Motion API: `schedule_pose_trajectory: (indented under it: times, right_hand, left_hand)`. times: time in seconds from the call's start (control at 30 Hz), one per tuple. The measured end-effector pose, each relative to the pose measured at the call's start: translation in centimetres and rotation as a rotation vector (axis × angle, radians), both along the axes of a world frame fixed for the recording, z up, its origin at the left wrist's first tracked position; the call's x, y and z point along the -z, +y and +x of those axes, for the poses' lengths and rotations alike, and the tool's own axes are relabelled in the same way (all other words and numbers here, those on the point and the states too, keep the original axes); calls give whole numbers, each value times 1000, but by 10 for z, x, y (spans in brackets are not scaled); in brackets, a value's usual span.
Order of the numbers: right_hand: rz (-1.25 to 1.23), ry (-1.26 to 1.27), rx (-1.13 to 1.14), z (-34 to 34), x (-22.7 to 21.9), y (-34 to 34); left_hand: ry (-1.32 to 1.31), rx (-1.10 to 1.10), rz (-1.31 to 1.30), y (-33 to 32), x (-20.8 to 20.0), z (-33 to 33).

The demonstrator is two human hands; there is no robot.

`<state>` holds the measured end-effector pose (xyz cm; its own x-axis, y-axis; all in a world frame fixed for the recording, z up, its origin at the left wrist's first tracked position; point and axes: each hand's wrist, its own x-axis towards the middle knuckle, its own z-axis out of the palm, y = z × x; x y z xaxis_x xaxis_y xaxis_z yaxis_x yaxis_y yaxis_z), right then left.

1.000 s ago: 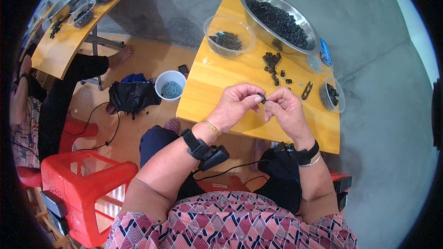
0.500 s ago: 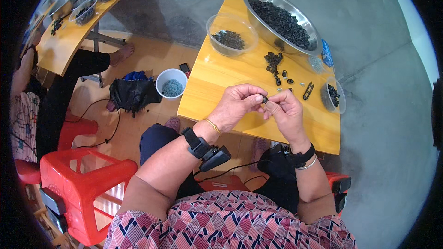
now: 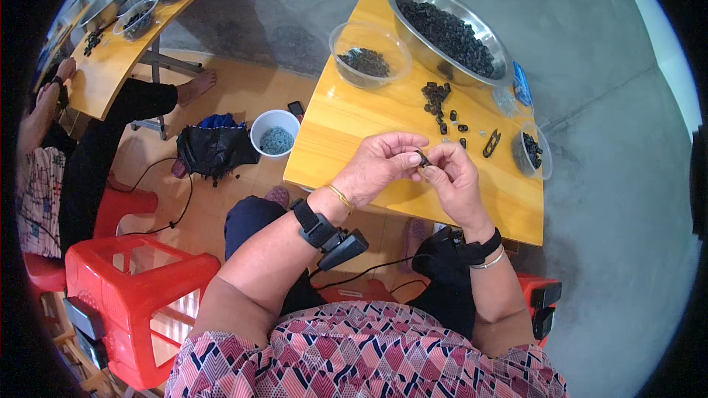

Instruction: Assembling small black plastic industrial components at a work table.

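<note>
Over the near part of the yellow wooden table (image 3: 324, 144), my left hand (image 3: 380, 168) pinches a small black plastic piece (image 3: 422, 159) between thumb and fingers. My right hand (image 3: 456, 180) closes on the same piece from the other side, its fingertips partly hiding it. Just beyond my hands lies a loose pile of similar black pieces (image 3: 435, 96), with a few single ones nearer. To their right rests a pair of black thread snips (image 3: 492, 144). A clear tub (image 3: 547, 169) with black pieces stands near the table's right edge.
A large steel bowl (image 3: 504, 66) heaped with black pieces and a clear plastic bowl (image 3: 338, 66) stand at the back. On the floor, a white bucket (image 3: 254, 136) holds bluish-grey bits. A red stool (image 3: 103, 280) is at my left; another person sits at a second table (image 3: 92, 88).
My right hand's fingers have curled in closer around the black piece. The other person's hand has come into view on the far-left table.
</note>
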<state>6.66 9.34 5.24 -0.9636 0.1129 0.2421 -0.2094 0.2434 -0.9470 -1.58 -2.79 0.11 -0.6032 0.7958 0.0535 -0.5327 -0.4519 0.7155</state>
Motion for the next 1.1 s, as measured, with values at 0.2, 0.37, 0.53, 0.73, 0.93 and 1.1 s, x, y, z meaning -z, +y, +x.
schedule_pose_trajectory:
  times: [0.2,0.37,0.53,0.73,0.93,1.1]
  right_hand:
    - [369,16,-135,-2,-11,14]
    - [356,-8,-119,0,-11,9]
    - [352,-11,-93,-1,-10,1]
    - [406,-45,-122,-1,-11,3]
    - [538,70,-92,-1,-12,9]
    - [551,129,-88,0,-11,1]
  left_hand:
    - [54,40,111,0,-3,1]
    - [46,63,96,-1,0,-1]
    - [83,92,71,-1,-2,-1]
    - [62,65,92,-1,-5,1]
    - [-56,171,45,-7,-1,-5]
    - [-145,305,73,-8,-8,2]
